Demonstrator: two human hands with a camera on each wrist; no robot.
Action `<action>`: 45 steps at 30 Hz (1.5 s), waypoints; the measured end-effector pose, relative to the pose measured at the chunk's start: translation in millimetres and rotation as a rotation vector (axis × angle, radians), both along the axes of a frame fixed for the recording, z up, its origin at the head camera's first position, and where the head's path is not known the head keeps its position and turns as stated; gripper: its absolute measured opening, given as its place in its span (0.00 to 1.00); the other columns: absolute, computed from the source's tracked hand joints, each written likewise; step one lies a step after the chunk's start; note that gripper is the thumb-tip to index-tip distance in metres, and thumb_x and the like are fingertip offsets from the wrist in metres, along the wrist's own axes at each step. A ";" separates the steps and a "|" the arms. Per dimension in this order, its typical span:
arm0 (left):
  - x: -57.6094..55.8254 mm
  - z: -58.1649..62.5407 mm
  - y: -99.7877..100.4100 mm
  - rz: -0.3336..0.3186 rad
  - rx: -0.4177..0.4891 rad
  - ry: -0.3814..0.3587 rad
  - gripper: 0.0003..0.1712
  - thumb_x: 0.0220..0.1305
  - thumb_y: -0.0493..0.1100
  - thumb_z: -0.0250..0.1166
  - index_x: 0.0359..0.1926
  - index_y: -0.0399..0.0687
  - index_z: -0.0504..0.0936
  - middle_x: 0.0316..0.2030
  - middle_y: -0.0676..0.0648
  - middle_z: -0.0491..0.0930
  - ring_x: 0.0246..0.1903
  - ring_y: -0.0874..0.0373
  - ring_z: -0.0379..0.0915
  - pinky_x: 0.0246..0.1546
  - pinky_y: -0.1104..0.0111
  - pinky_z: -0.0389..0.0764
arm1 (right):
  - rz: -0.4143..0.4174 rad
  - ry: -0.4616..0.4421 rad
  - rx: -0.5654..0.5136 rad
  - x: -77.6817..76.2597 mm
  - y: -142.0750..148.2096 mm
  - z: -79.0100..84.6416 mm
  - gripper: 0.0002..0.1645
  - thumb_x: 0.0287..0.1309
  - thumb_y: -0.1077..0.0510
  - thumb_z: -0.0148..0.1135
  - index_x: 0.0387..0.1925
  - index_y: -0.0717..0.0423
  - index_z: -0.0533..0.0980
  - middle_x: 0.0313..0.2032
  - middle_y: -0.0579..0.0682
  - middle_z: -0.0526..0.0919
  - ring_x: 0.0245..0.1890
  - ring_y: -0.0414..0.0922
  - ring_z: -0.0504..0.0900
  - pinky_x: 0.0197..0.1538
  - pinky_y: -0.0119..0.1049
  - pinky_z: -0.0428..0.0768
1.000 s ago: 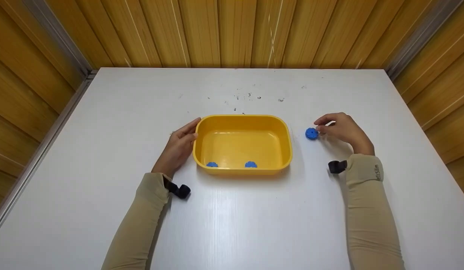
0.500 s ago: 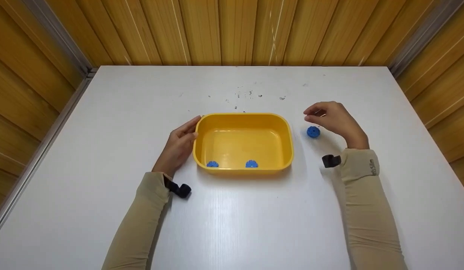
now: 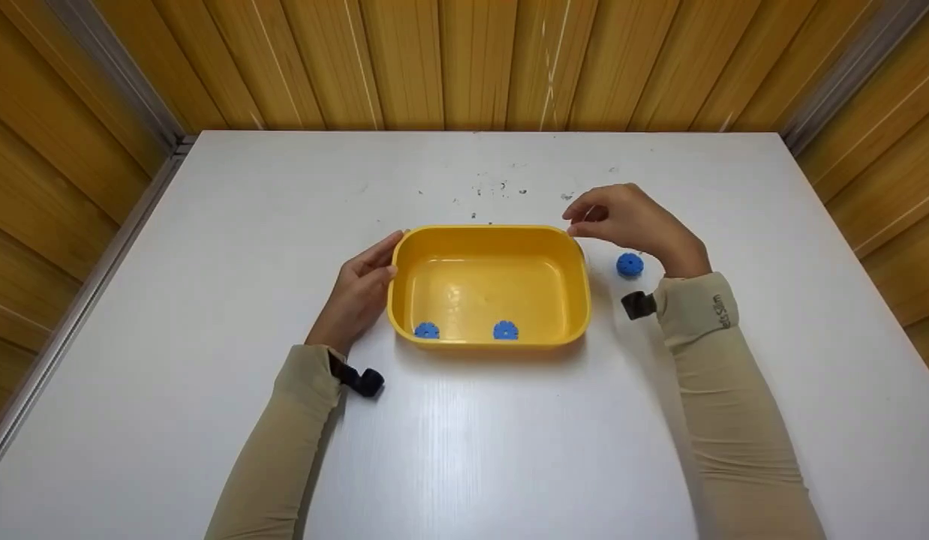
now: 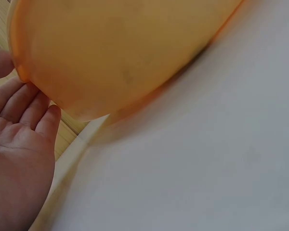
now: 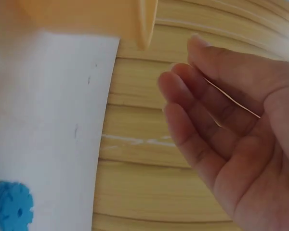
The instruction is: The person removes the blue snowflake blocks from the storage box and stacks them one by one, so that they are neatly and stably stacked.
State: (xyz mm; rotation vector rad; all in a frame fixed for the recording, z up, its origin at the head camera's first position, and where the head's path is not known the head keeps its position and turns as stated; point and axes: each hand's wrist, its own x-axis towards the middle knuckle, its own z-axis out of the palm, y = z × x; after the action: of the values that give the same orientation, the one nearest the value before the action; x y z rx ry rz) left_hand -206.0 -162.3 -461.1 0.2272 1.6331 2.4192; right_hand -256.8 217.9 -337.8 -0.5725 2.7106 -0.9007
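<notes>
A yellow plastic tub (image 3: 489,345) stands mid-table. My left hand (image 3: 353,292) holds its left side, thumb at the rim and fingers along the outer wall; the left wrist view shows these fingers (image 4: 29,107) below the lip. Inside lie two blue notched discs, the left disc (image 3: 427,331) and the right disc (image 3: 506,330), lower parts hidden by the near wall. My right hand (image 3: 626,221), its fingers loosely bent with nothing between them, hovers by the tub's far right corner. Right of the tub lie blue notched discs (image 3: 629,264) with a centre hole, seemingly stacked.
The white table (image 3: 464,450) has small dark marks (image 3: 502,185) behind the tub. Wood-patterned panels (image 3: 472,67) rise along the back and both sides. Black wrist cameras (image 3: 639,305) stick out from the sleeves.
My right hand has left the blue discs on the table and moved left and away to the tub's far right corner, empty. The left hand stays on the tub.
</notes>
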 end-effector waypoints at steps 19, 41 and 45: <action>-0.9 -0.2 1.6 0.010 -0.017 -0.001 0.35 0.71 0.28 0.51 0.78 0.40 0.59 0.78 0.45 0.61 0.78 0.54 0.57 0.74 0.69 0.67 | 0.409 -0.242 0.335 -4.0 -84.8 -9.8 0.10 0.60 0.63 0.70 0.44 0.57 0.85 0.41 0.52 0.86 0.40 0.47 0.79 0.48 0.38 0.81; -5.6 -5.2 9.9 0.007 -0.020 -0.020 0.35 0.71 0.27 0.51 0.77 0.38 0.60 0.78 0.43 0.61 0.78 0.53 0.56 0.76 0.67 0.64 | 0.456 -0.454 0.430 -3.5 -104.7 -49.9 0.13 0.55 0.59 0.76 0.33 0.53 0.76 0.30 0.45 0.73 0.33 0.44 0.72 0.37 0.31 0.70; -5.9 -6.6 10.0 0.006 -0.037 -0.028 0.35 0.71 0.27 0.51 0.77 0.39 0.60 0.78 0.44 0.60 0.79 0.54 0.55 0.76 0.67 0.63 | 0.432 -0.446 0.408 -5.9 -103.0 -54.7 0.11 0.57 0.61 0.73 0.34 0.53 0.76 0.31 0.46 0.73 0.34 0.44 0.72 0.37 0.30 0.71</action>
State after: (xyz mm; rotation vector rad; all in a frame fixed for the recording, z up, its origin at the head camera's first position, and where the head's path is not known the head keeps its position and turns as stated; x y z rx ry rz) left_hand -211.8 -152.3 -467.7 0.1819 1.6675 2.3829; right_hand -262.7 114.9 -392.5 -0.7232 2.1557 -0.3025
